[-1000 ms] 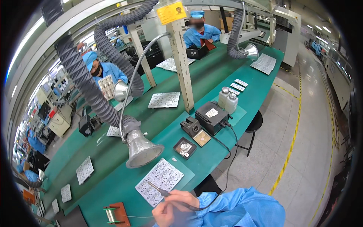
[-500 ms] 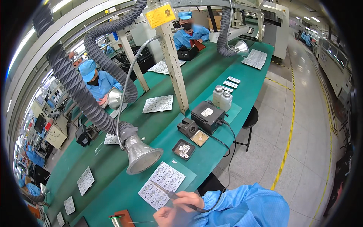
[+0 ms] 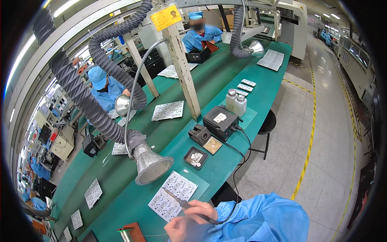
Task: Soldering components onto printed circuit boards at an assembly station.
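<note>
Circuit-board panel [image 3: 167, 202] lies near the front edge of the bench [image 3: 219, 161]; my right hand [image 3: 201, 209] grips a soldering iron [image 3: 184, 204] over it, my left hand [image 3: 177, 228] pinches wire [image 3: 153, 235]. Work looks underway; what's done or remaining I can't tell.

The head view looks through the left of two wide fisheye lenses worn side by side on the person's head, facing down and forward over the green desk [image 3: 213, 167]. The black power box [image 3: 220, 122] sits close to the middle of the picture, at middling range. Nearest the lens, below the box, come the right hand [image 3: 200, 210], the left hand [image 3: 177, 229] and a blue sleeve [image 3: 262, 218]. Beyond the box, the view reaches to a distant machine [image 3: 293, 34]; right of it, to the tiled floor [image 3: 278, 173]. A dark rounded border frames everything.
</note>
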A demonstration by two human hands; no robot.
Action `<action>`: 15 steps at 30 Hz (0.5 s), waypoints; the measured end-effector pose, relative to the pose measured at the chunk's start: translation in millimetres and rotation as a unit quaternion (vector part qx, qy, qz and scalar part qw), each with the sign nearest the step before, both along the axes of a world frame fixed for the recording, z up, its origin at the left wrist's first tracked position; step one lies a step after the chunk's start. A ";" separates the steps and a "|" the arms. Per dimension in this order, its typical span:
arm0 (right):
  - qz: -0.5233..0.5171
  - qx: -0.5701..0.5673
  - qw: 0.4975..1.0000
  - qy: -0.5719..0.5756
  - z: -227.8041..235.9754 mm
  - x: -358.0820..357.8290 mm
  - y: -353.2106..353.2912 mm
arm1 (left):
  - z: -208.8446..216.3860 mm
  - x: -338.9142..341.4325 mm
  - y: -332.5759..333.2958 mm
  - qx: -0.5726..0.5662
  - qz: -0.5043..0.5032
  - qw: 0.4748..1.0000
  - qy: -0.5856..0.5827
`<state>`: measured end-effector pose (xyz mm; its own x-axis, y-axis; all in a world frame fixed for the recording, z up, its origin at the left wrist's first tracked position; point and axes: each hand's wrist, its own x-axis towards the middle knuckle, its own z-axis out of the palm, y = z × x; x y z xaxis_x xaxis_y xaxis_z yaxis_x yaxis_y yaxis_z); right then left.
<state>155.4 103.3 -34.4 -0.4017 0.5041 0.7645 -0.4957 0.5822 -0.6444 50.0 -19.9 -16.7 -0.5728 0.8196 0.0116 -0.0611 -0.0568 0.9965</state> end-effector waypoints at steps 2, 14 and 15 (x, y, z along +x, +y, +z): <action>-0.003 -0.016 1.000 0.006 1.4 -0.5 -1.0 | 2.8 0.5 -1.3 -0.005 -0.003 1.000 0.000; 0.041 0.002 0.999 0.010 -10.5 -3.2 -3.1 | 22.1 4.0 2.8 -0.056 -0.059 0.997 0.018; 0.031 0.010 0.999 0.008 -9.4 -1.7 -5.2 | 20.7 3.3 1.7 -0.051 -0.063 0.996 0.024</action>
